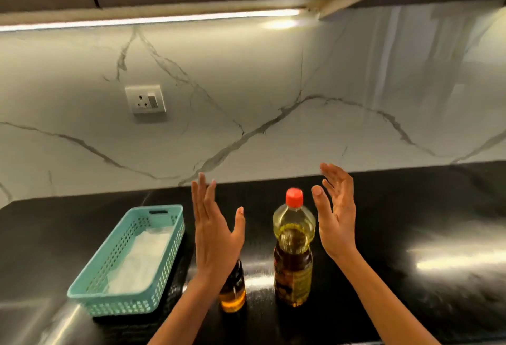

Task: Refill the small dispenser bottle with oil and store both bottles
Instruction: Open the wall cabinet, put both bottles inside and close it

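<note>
1. Large oil bottle [293, 251] stood upright on the black desk [410, 221], red cap [294, 196] on. Small dispenser bottle [232, 290] stood just left of it, top hidden behind the left hand [216, 238].
2. Teal basket [128, 262] lay further left, apart from both bottles.
3. Judged step: opening the large bottle. Advice: steady the body with one hand, twist the cap with the other, keep the bottle upright.
4. Both hands raised, palms facing inward. Right hand [338, 221] just beside the cap, not touching.
5. Grip: fingers spread on both, holding nothing.
</note>
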Action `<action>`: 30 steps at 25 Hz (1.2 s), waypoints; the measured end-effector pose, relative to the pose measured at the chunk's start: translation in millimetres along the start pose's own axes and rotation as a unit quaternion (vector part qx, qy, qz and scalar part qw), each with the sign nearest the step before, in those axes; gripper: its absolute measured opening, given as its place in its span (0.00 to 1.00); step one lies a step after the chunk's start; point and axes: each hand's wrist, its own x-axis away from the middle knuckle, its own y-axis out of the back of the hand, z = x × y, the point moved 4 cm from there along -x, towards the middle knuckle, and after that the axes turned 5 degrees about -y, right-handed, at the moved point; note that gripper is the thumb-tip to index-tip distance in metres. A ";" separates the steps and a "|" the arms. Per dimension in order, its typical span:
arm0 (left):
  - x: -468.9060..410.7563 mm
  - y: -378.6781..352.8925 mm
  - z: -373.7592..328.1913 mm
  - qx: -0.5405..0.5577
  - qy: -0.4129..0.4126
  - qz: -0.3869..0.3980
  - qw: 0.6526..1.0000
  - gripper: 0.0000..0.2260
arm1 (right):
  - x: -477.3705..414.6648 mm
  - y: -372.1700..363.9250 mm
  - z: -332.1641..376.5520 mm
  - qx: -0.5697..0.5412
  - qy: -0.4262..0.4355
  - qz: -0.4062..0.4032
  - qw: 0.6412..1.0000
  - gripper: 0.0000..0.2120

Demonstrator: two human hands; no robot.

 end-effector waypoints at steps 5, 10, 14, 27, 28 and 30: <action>-123.1 8.9 -59.6 -0.053 -0.174 -0.057 0.982 0.37 | -90.3 -13.6 87.8 0.072 0.163 -0.015 0.984 0.32; -219.0 34.8 -115.8 -0.150 -0.261 -0.139 0.943 0.36 | -162.0 -29.6 167.4 0.207 0.303 -0.085 0.926 0.29; -263.5 43.4 -135.8 -0.238 -0.321 -0.183 0.898 0.37 | -209.5 -40.1 186.2 0.363 0.401 -0.120 0.832 0.28; -339.0 -53.5 -129.5 -0.371 -0.392 -0.115 0.834 0.40 | -322.6 -39.0 145.4 0.591 0.393 -0.152 0.689 0.49; -343.3 -61.9 -131.5 -0.377 -0.402 -0.111 0.827 0.39 | -326.4 -38.6 143.3 0.592 0.398 -0.159 0.683 0.47; -350.0 -76.4 -138.2 -0.387 -0.427 -0.109 0.810 0.38 | -330.4 -36.6 141.9 0.588 0.418 -0.174 0.670 0.43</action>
